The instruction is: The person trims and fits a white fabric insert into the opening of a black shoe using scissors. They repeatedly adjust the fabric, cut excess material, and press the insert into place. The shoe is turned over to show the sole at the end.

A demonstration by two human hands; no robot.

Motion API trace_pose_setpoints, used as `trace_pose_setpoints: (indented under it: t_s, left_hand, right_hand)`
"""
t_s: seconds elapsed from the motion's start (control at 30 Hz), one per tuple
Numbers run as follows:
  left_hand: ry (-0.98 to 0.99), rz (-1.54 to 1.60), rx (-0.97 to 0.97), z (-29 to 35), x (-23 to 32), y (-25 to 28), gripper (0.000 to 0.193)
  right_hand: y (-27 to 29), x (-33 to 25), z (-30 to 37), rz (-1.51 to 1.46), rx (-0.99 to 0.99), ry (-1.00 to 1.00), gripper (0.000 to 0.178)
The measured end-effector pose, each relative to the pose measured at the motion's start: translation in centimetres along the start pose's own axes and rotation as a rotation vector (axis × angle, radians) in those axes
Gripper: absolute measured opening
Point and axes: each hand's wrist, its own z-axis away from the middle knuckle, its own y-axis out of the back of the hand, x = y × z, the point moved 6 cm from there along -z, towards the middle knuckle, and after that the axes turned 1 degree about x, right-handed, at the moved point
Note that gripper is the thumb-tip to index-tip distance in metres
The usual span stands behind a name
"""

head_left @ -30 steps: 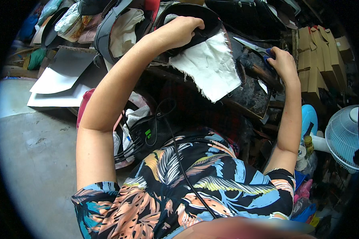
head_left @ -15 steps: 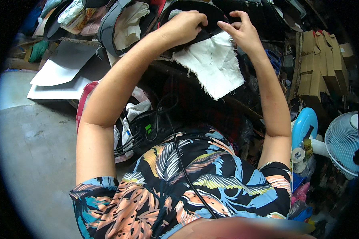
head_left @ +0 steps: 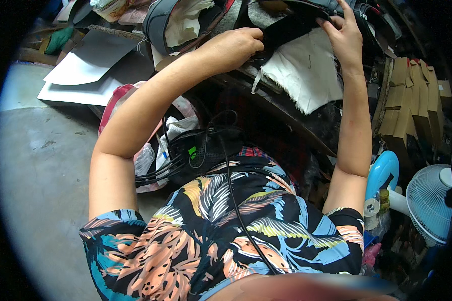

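A wide black strip of material (head_left: pixel 289 31) runs between my two hands at the top of the view. My left hand (head_left: pixel 238 47) is closed on its left end, with the fingertips curled out of sight. At the other end, my right hand (head_left: pixel 345 37) pinches it between thumb and fingers, the index finger pointing up. Beneath the strip hangs a white cloth piece (head_left: pixel 306 72) with frayed edges, draped over the edge of the work surface. Left of my left hand stands a curved dark grey piece with a pale lining (head_left: pixel 158 25).
White sheets (head_left: pixel 80 65) lie at the left. Below sits a pink-edged bag (head_left: pixel 110 103) beside a black mesh bag with cables (head_left: pixel 196 150). Folded brown cardboard (head_left: pixel 409 108), a blue round object (head_left: pixel 382 170) and a white fan (head_left: pixel 431 200) stand at the right.
Both hands have moved apart, the right one up and rightward, and the black strip now stretches between them. The view has shifted, with the white cloth now farther right and higher.
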Motion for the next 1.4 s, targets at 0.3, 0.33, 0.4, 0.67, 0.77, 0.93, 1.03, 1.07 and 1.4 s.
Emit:
trace_pose_setpoints:
  t_s: [0.3, 0.33, 0.4, 0.67, 0.77, 0.93, 1.03, 1.07, 1.4]
  left_hand:
    - [0.089, 0.134, 0.058, 0.7, -1.2, -0.3, 0.03]
    - [0.092, 0.008, -0.05, 0.8, -0.8, -0.8, 0.037]
    - [-0.041, -0.171, -0.08, 1.6, 1.4, -0.7, 0.037]
    - [-0.061, 0.102, 0.025, 1.9, 2.4, 1.7, 0.023]
    - [-0.013, 0.02, 0.163, 0.6, 1.8, 1.1, 0.02]
    - [0.174, -0.159, 0.02, -1.6, 1.3, -1.0, 0.03]
    - [0.312, -0.118, -0.073, -2.4, 0.1, -1.3, 0.024]
    - [0.353, -0.078, -0.086, -2.5, -0.5, -1.3, 0.023]
    - [0.456, 0.271, -0.104, -1.7, -3.2, -2.5, 0.025]
  right_hand:
    - [-5.0, -6.9, 10.0, 0.141, -0.12, 0.539, 0.029]
    - [-5.8, -5.5, 9.9, 0.252, -0.109, 0.453, 0.032]
    - [-6.2, -3.6, 10.2, 0.303, -0.089, 0.387, 0.035]
    - [-5.8, -1.5, 11.1, 0.146, -0.003, 0.338, 0.039]
    - [-5.7, -1.0, 10.9, 0.018, -0.024, 0.258, 0.037]
    - [-5.8, -1.1, 11.1, 0.077, -0.038, 0.355, 0.034]
    - [-6.0, -1.2, 11.3, 0.125, -0.045, 0.403, 0.035]
    - [-6.0, -1.1, 11.3, 0.112, -0.046, 0.396, 0.035]
    - [-7.7, -1.5, 11.9, 0.29, -0.177, 0.474, 0.039]
